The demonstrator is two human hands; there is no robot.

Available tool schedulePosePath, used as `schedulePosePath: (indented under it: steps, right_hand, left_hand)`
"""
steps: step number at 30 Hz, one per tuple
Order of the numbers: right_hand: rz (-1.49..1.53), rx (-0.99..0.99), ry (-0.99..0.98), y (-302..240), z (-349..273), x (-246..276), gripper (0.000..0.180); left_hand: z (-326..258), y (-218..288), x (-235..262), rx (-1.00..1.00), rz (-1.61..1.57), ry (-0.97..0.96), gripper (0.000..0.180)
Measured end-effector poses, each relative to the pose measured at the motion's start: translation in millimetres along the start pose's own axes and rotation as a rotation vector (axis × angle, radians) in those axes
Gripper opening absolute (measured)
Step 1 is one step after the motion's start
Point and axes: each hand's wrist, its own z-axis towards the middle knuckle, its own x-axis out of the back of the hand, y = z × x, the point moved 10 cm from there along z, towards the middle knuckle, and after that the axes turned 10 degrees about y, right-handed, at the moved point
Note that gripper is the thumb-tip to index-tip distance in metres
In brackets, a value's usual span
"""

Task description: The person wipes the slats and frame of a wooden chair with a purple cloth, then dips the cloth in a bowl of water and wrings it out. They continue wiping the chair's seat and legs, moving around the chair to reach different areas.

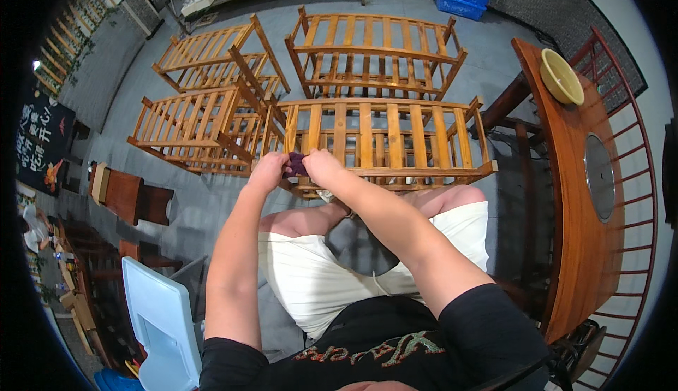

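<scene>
Head view, looking down at a seated person's lap. Both hands meet straight ahead at arm's length: the left hand [267,173] and right hand [323,168] pinch a small dark purple cloth [296,163] between them, fingers closed on it. The cloth touches the near rail of a slatted wooden rack [385,137], whose long axis runs left to right; neither hand looks nearer. More wooden racks [212,87] stand on the grey floor [191,200] beyond. A curved wooden table [575,235] with a yellow bowl [561,76] lies to the right.

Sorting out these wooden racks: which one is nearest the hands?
The slatted wooden rack right in front of the knees; both hands, left hand and right hand, meet at its near rail. The other racks stand behind.
</scene>
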Motion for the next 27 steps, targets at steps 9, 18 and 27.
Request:
schedulePosePath:
  steps: [9, 18, 27]
  right_hand:
    - [0.002, -0.087, 0.027, 36, -52, 23, 0.021]
    - [-0.022, -0.129, 0.043, 105, -114, 51, 0.031]
    - [0.141, -0.274, 0.385, 118, -148, 83, 0.033]
  left_hand:
    - [-11, 60, -12, -0.173, -0.157, 0.315, 0.012]
    - [11, 127, -59, -0.187, -0.189, 0.340, 0.014]
    - [12, 125, -67, -0.026, 0.021, 0.321, 0.032]
